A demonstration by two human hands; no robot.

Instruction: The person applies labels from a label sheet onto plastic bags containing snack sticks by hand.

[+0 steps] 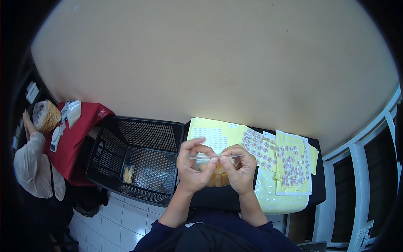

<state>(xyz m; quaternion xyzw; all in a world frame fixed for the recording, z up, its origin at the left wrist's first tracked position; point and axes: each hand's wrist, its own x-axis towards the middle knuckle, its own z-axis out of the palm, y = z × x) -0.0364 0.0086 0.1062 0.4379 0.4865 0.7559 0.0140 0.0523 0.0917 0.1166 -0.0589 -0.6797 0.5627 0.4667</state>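
Both hands meet at the middle of the view, in front of my body. My left hand (pixel 196 164) pinches the top edge of a clear plastic bag (pixel 219 177) between thumb and forefinger, its other fingers partly raised. Close beside it, my right hand (pixel 238 168) pinches the same edge, the two thumbs nearly touching. Orange-yellow pieces show inside the bag below the thumbs. Behind the hands lie a yellow sheet of small printed labels (pixel 210 134) and sheets of round stickers (pixel 261 147).
A black basket (pixel 150 122) at the left holds a small bag of yellow sticks (pixel 128 174). Farther left, a person (pixel 31 161) stands by a red-covered table (pixel 86 122) with a large snack bag (pixel 47 115). White metal frames (pixel 359 180) stand at right.
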